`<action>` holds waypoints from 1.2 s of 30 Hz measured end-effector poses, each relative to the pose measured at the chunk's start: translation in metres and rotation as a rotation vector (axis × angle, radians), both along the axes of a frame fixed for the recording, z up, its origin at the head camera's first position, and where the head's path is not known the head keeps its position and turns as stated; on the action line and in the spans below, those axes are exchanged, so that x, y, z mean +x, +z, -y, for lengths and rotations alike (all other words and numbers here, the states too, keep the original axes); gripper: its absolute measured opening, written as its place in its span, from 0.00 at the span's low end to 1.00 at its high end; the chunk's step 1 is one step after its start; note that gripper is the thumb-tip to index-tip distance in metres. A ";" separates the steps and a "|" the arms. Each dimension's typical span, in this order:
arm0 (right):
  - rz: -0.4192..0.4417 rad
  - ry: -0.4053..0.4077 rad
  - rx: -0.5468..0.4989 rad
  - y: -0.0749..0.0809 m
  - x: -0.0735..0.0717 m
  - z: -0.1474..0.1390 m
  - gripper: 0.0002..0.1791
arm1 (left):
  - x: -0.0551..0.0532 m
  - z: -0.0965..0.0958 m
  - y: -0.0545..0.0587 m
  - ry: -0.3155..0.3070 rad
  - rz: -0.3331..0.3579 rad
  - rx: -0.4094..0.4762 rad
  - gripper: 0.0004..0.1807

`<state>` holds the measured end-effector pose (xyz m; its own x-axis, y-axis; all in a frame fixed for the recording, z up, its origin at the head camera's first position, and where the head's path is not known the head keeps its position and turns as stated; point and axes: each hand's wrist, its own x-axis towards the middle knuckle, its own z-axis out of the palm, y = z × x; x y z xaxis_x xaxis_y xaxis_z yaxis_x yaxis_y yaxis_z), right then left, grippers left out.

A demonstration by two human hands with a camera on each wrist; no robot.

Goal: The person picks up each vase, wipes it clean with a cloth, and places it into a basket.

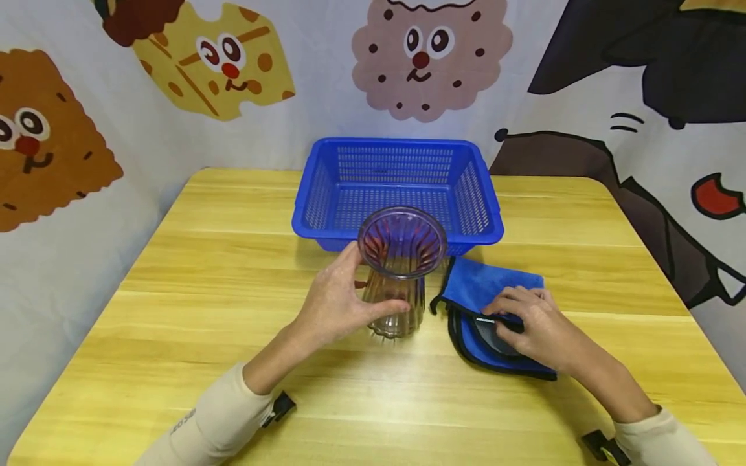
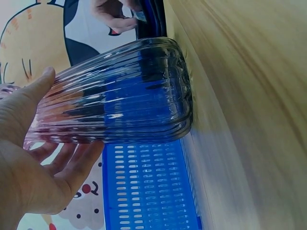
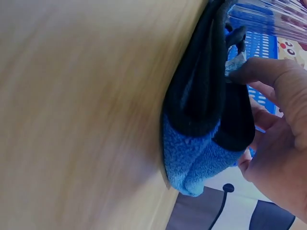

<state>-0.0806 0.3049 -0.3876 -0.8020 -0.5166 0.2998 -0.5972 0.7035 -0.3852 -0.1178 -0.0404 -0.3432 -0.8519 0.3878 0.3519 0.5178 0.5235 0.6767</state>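
Note:
A ribbed, purple-tinted glass vase (image 1: 410,294) with a flared rim stands upright near the middle of the table. My left hand (image 1: 333,291) grips its side, thumb across the front and fingers behind; the left wrist view shows the clear lower part of the vase (image 2: 124,96) beyond the fingers. To the right lies a folded blue cloth (image 1: 492,285) with black edging. Its upper fold is pinched by my right hand (image 1: 536,327), with a small pale tag beside the thumb. In the right wrist view the layers of the cloth (image 3: 192,148) bulge apart below the fingers.
A blue plastic basket (image 1: 396,144) with slotted walls stands at the back, just behind the vase. Beneath everything is a wood-grain table (image 1: 233,285). A cloth backdrop (image 1: 326,77) with cartoon figures hangs behind the table and along its sides.

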 end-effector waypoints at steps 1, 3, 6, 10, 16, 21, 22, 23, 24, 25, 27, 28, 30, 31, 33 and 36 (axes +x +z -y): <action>-0.008 0.001 -0.013 0.000 0.000 -0.001 0.19 | 0.000 0.000 0.000 0.000 0.000 0.001 0.54; -0.020 -0.001 -0.032 0.002 0.001 -0.003 0.19 | 0.000 0.000 0.001 0.000 0.002 0.005 0.54; -0.017 -0.012 -0.060 0.006 0.003 -0.007 0.18 | 0.000 0.000 0.001 -0.003 0.010 0.012 0.53; 0.010 -0.009 -0.123 0.012 0.008 -0.013 0.18 | 0.000 0.000 0.001 0.002 0.014 0.018 0.54; 0.054 -0.033 -0.162 0.021 0.018 -0.022 0.23 | 0.000 0.000 0.001 0.004 0.026 0.024 0.54; 0.170 -0.024 -0.113 0.022 0.028 -0.025 0.25 | 0.000 0.000 0.001 0.002 0.024 0.022 0.54; 0.205 -0.021 -0.096 0.021 0.029 -0.025 0.24 | 0.000 0.000 0.000 0.001 0.023 0.024 0.53; 0.242 -0.021 -0.075 0.019 0.030 -0.024 0.23 | 0.000 0.000 0.000 0.001 0.022 0.023 0.53; 0.270 -0.017 -0.045 0.017 0.031 -0.023 0.22 | 0.000 0.000 0.000 0.000 0.020 0.022 0.53; 0.292 -0.014 -0.018 0.015 0.032 -0.021 0.20 | 0.000 0.000 0.000 -0.001 0.020 0.022 0.53; 0.320 -0.007 0.039 0.011 0.032 -0.018 0.16 | 0.000 0.000 -0.001 -0.001 0.021 0.020 0.53; 0.328 -0.004 0.062 0.009 0.031 -0.017 0.16 | 0.000 0.000 -0.001 -0.001 0.024 0.021 0.53; 0.332 -0.004 0.101 0.007 0.030 -0.016 0.19 | 0.000 0.000 -0.001 0.000 0.027 0.018 0.52; 0.337 -0.005 0.114 0.006 0.029 -0.015 0.22 | 0.000 0.001 -0.001 0.000 0.029 0.019 0.53; 0.356 0.001 0.131 0.006 0.026 -0.015 0.27 | -0.001 0.001 -0.001 0.000 0.028 0.018 0.53; 0.387 0.022 0.134 0.007 0.022 -0.016 0.35 | -0.001 0.001 -0.001 -0.004 0.021 0.015 0.53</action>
